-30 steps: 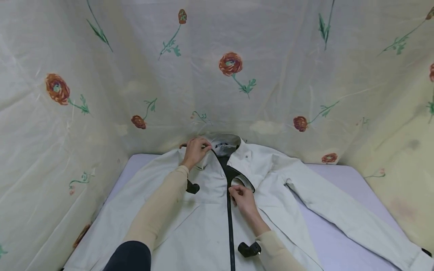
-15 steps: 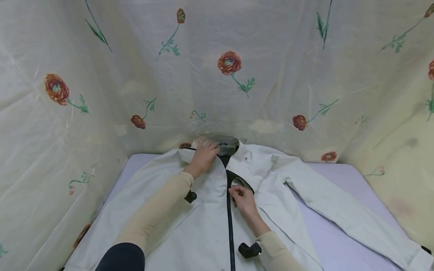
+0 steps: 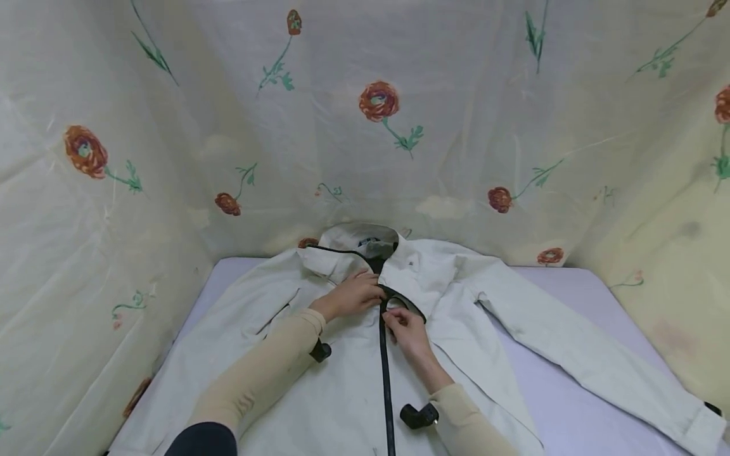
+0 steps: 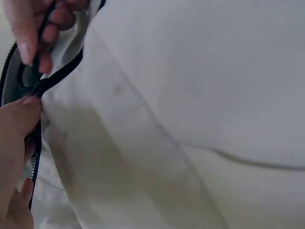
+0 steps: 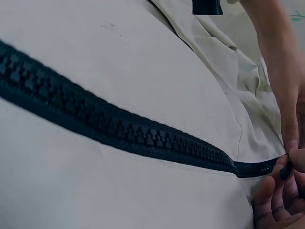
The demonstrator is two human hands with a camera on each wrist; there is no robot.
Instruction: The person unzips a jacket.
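A white jacket [image 3: 342, 380] lies front up, its black zipper [image 3: 388, 386] meshed up to the chest and parted above. My left hand [image 3: 355, 294] is at the parted front just below the collar [image 3: 333, 263]. In the left wrist view, the thumb and fingers of that left hand [image 4: 14, 152] pinch the dark zipper edge. Close beside it, my right hand [image 3: 407, 335] pinches the black zipper pull [image 5: 286, 171], seen in the right wrist view between its thumb and fingers. The slider itself is mostly hidden by the hands.
Beneath the jacket is a lavender-covered table [image 3: 559, 297]. Flower-printed curtains [image 3: 445, 95] hang behind and at both sides. One sleeve [image 3: 593, 354] stretches toward the front right. Black wrist cameras [image 3: 419, 416] sit on both forearms.
My left hand has let go of the collar's edge, passed over the collar and come down to the zipper by my right hand. The right hand keeps its hold with little movement.
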